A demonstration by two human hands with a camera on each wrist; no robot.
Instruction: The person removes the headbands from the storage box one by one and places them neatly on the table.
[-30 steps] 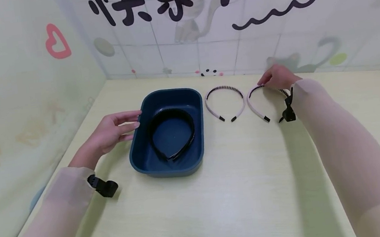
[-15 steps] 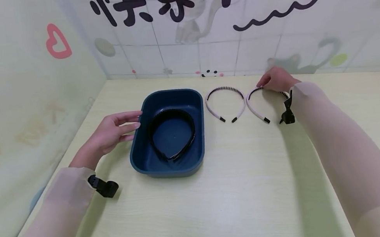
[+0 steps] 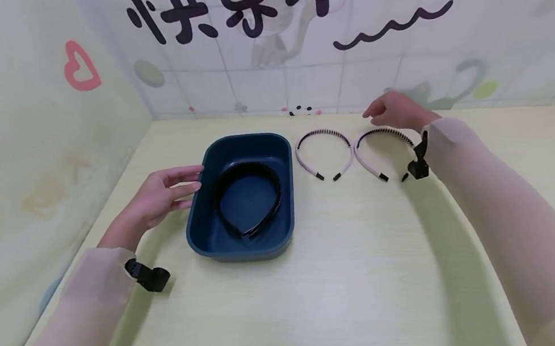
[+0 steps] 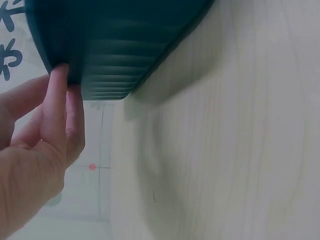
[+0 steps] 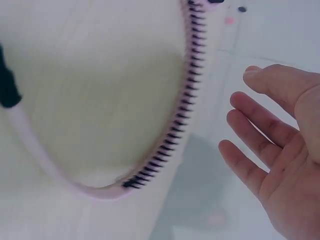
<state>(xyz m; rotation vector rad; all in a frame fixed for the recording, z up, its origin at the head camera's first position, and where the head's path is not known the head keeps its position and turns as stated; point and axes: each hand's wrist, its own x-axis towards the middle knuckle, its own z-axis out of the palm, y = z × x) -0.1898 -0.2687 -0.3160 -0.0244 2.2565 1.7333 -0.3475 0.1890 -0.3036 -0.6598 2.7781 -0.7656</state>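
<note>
A dark blue plastic tray [image 3: 245, 254] stands left of centre in the head view, with a black headband [image 3: 278, 193] lying inside it. Fairly straight fingers of my left hand [image 3: 157, 198] touch the tray's left side; the left wrist view shows the fingertips against its outer wall [image 4: 120, 60]. Two pale pink headbands with black comb teeth lie right of the tray, the left one [image 3: 304, 164] beside the right one [image 3: 366, 165]. My right hand [image 3: 396, 111] hovers just behind the right headband. In the right wrist view its fingers are loosely spread and apart from that headband [image 5: 175, 130].
The pale wooden table [image 3: 342, 291] meets a printed wall cloth [image 3: 257, 84] at the back and another cloth [image 3: 22, 139] on the left. Black wrist cameras sit on the left cuff [image 3: 147, 274] and the right cuff [image 3: 418, 165].
My right hand has let go of the right pink headband and lifted slightly away from it. The left hand stays at the tray. The head view has shifted a little.
</note>
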